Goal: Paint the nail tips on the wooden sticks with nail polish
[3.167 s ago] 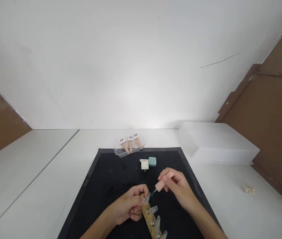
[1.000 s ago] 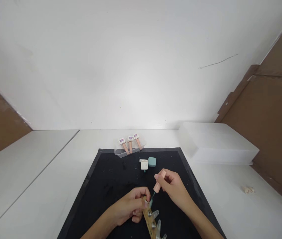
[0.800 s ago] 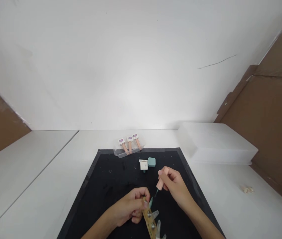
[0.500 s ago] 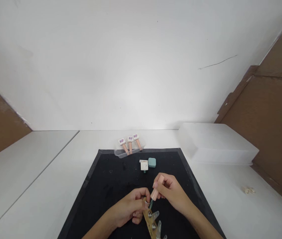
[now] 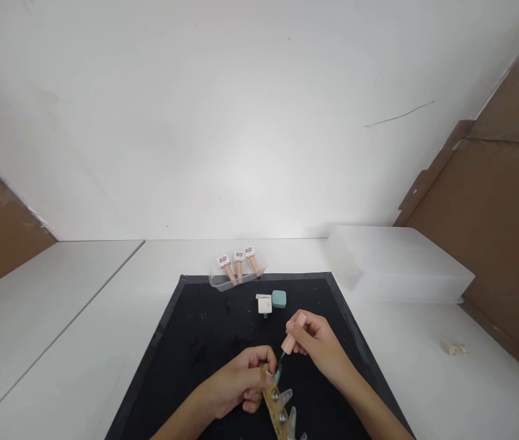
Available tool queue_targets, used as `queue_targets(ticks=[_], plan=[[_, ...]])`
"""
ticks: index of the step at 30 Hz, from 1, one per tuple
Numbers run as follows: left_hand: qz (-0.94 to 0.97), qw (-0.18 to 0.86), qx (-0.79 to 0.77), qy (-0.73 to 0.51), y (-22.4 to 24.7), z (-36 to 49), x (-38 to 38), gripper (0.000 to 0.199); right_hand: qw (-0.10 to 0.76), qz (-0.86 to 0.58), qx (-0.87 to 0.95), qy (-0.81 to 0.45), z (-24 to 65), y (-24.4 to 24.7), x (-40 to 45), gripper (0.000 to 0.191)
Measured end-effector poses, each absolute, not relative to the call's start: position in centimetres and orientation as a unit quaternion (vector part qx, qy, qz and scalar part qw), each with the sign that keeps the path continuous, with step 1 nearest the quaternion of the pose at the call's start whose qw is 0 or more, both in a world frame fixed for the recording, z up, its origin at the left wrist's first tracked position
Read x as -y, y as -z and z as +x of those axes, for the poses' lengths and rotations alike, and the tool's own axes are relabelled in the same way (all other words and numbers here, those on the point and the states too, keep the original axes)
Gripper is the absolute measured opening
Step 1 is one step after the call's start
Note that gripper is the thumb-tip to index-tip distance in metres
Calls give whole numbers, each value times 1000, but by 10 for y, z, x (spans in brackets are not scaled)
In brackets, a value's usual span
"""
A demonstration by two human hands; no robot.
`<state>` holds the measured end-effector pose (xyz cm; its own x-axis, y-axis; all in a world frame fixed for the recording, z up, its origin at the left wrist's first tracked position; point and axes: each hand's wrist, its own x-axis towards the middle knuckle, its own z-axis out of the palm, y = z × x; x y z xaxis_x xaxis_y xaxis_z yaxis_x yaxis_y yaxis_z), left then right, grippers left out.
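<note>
My left hand (image 5: 244,379) is closed on the upper end of a yellowish wooden strip (image 5: 271,406), thumb and forefinger pinching by its top. Clear nail tips (image 5: 286,397) stick out from the strip's right side beside round metal studs. The uppermost nail tip (image 5: 278,374) looks green. Pinched in my right hand (image 5: 311,337) is a pink-handled polish brush (image 5: 293,333), tilted down to the left. Its thin green bristle end meets or hovers just over the green tip; contact is too small to tell.
On the black mat (image 5: 214,342) are a white-topped bottle (image 5: 265,305) and a teal square piece (image 5: 279,299). Behind them a clear tray (image 5: 223,285) holds three pink-handled bottles (image 5: 239,269). A white box (image 5: 406,263) stands at right, with small cream-coloured pieces (image 5: 455,349) nearer me.
My right hand and the brush have moved slightly up and right, and the brush leans more. More of the green tip shows. My left hand and the strip have stayed nearly in place.
</note>
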<state>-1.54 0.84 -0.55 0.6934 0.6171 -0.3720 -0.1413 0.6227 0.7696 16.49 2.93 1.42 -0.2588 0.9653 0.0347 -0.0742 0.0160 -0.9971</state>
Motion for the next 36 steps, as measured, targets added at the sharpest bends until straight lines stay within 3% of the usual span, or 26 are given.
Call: queue_targets(ticks=[9, 23, 36], plan=[[366, 841, -329, -223, 0, -14, -8, 19, 414, -379, 550, -619, 164, -20, -25, 34], [372, 844, -314, -224, 5, -15, -7, 17, 464, -443, 538, -547, 165, -14, -31, 42], [268, 880, -271, -285, 14, -21, -12, 24, 469, -414, 479, -616, 166, -25, -25, 36]])
